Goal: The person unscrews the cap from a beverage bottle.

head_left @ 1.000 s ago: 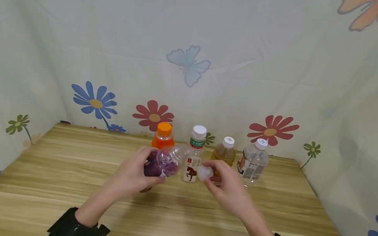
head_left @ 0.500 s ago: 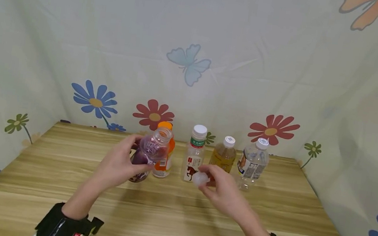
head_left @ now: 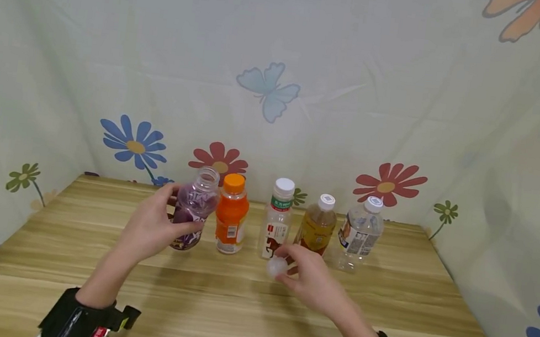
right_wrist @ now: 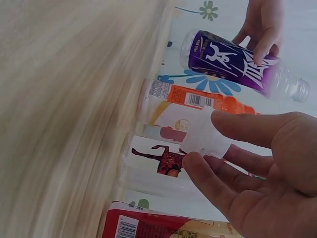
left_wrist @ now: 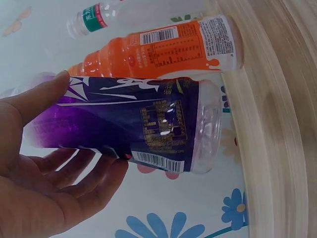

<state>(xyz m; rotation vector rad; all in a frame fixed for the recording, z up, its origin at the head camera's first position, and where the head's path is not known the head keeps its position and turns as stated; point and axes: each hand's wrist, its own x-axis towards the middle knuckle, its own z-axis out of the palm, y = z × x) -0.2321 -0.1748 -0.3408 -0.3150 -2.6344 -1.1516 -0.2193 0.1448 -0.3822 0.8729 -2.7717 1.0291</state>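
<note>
My left hand (head_left: pixel 150 226) grips a purple-labelled plastic bottle (left_wrist: pixel 124 116) around its middle, thumb on one side and fingers on the other. The bottle has no cap on its neck and leans slightly, just left of an orange bottle (head_left: pixel 232 214). In the right wrist view its bare threaded mouth (right_wrist: pixel 301 90) shows. My right hand (head_left: pixel 310 277) pinches a translucent white cap (right_wrist: pixel 207 136) between thumb and fingertips, low over the table in front of a white-capped bottle (head_left: pixel 281 209) with a horse on its label.
Right of the horse-label bottle stand a bottle of yellow-brown drink (head_left: pixel 316 226) and a clear bottle (head_left: pixel 361 232), both white-capped. The wooden table (head_left: pixel 213 317) ends at a floral curtain (head_left: pixel 284 42) behind the row.
My left hand has moved left and turned the purple bottle from tilted rightward to nearly upright beside the orange bottle. My right hand has lowered slightly leftward with the cap.
</note>
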